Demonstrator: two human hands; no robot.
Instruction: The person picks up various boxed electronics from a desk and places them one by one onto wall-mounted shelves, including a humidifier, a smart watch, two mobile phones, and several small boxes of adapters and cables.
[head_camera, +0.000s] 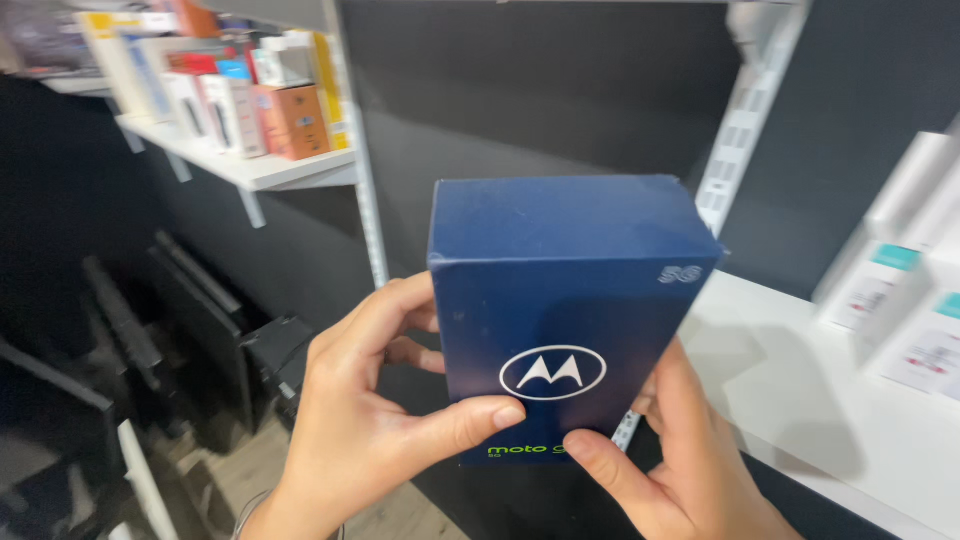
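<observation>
I hold a dark blue rectangular phone box (560, 290) upright in front of me with both hands. My left hand (370, 400) grips its left edge, the thumb pressed on the front near the bottom. On the lower right corner sits my right hand (670, 450), thumb on the front and fingers behind. The box front carries a white oval emblem and light lettering.
A white shelf (800, 400) runs below and to the right of the box, with white boxes (900, 300) at its far right. Another white shelf (260, 165) at upper left carries several coloured boxes. Dark wall panels stand behind; dark flat items lean at lower left.
</observation>
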